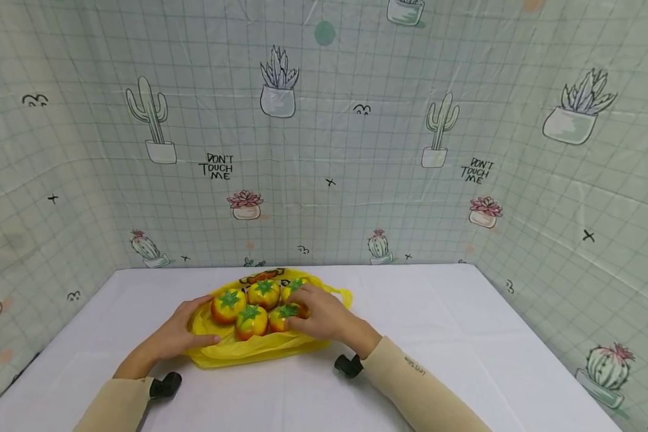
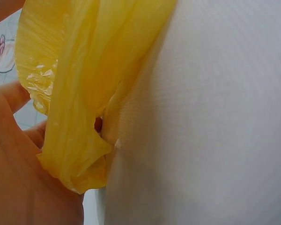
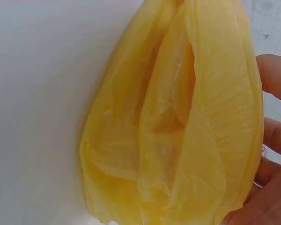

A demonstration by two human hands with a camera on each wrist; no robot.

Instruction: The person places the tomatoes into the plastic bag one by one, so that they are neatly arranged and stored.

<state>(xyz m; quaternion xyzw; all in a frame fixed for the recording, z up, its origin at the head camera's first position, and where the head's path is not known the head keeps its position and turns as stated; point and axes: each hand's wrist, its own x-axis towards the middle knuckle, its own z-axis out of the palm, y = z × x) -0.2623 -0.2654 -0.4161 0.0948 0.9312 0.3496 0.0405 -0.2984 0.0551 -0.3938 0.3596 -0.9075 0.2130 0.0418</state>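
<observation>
In the head view a yellow plastic bag [image 1: 259, 351] lies spread on the table with its mouth open. Several yellow-red tomatoes [image 1: 251, 322] with green star-shaped tops sit in it, close together. My left hand [image 1: 180, 330] rests against the bag's left end, thumb along the front and fingers along the back. Bag plastic [image 2: 79, 140] lies against its palm in the left wrist view. Reaching over the bag's right side, my right hand [image 1: 324, 312] has its thumb and fingers around the front right tomato [image 1: 278, 318]. In the right wrist view, the bag [image 3: 178, 140] hides the fingertips.
A white cloth covers the table [image 1: 437, 342]. Behind and beside it hangs a grid-patterned curtain [image 1: 324, 150] with printed cacti. Black wrist devices [image 1: 165, 386] sit at both beige sleeves.
</observation>
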